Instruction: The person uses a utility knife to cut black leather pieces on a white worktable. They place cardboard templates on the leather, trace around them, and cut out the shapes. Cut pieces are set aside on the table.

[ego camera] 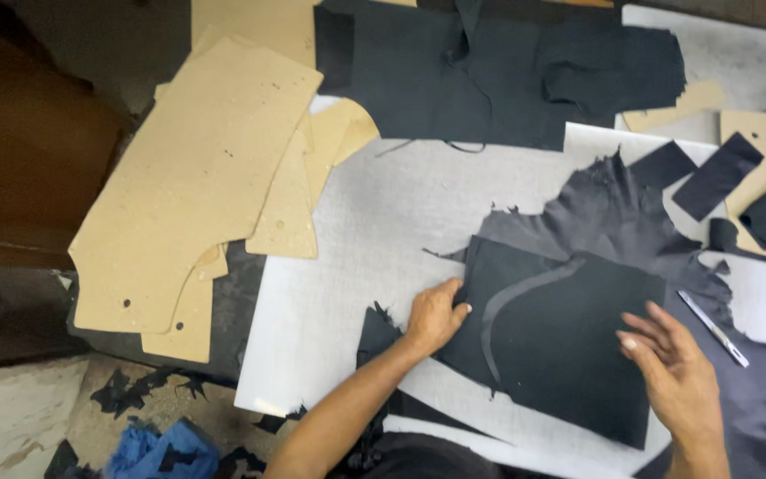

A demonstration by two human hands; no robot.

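Your white cutting board [347,293] carries everything that matters here, and near its right side lies the dark fabric panel [569,346], the piece both your hands are on. The panel lies between your two hands: it runs rightward from your left hand [432,315] and leftward from your right hand [671,372]. Its longer edges run roughly from upper left to lower right, tilted a little against the board's edge. Your left hand is at its left edge, with the fingers curled over the cloth and the thumb on top, pressing or pinching the edge; which of the two is hard to tell. Your right hand rests on the panel's right edge with the fingers spread and slightly bent, holding nothing. Each hand touches the piece, so neither is nearer than the other.

The panel looks nearly black, flat and matte, with straight cut sides and a frayed lower left corner. A thin greyish curved strip [511,297] arcs across its upper left part.

Under it, a larger ragged-edged grey cloth [613,213] spreads up and to the right. Tan cardboard patterns [197,177] are stacked at the board's left, well apart from your hands. A slim white tool [713,328], perhaps a knife or marker, lies just beside your right hand.
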